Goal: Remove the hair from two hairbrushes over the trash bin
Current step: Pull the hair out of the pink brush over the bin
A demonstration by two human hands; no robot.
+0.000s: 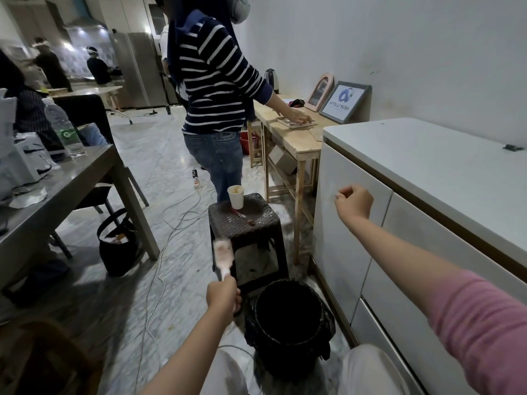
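My left hand (224, 296) grips the handle of a pale pink hairbrush (224, 255), which points away from me and is blurred, just left of the black trash bin (288, 323). The bin stands on the floor between my knees, lined with a dark bag. My right hand (353, 202) is raised in front of the white cabinet, fingers curled shut; I cannot tell whether any hair is pinched in it. A second hairbrush is not clearly visible.
A dark woven stool (245, 220) beyond the bin holds a paper cup (236, 196) and a small reddish item. A person in a striped top stands at a wooden bench (296, 138). A grey table (65, 183) is at left, white cabinets (399, 223) at right, cables on the floor.
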